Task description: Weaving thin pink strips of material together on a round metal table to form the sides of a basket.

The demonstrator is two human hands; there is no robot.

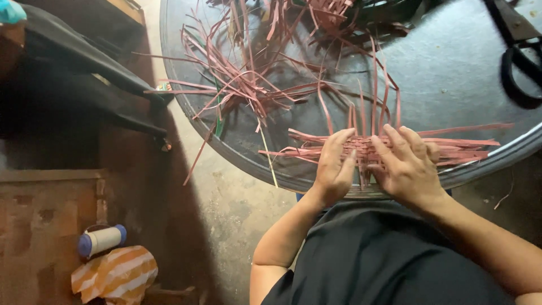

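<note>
A small woven mat of reddish-brown strips (364, 148) lies at the near edge of a round dark glass table (451, 73). My left hand (334, 168) presses flat on the mat's left side, fingers together and pointing away. My right hand (407, 165) rests on its right side, fingers spread over the weave. Loose strip ends stick out from the mat to the left, right and upward. A tangled heap of the same strips (248, 79) lies further back on the table.
Black scissors (519, 62) lie at the table's far right. On the left stand dark furniture and a brick ledge with a white spool with blue ends (101, 240) and an orange-and-white striped bag (116, 275). Concrete floor shows between.
</note>
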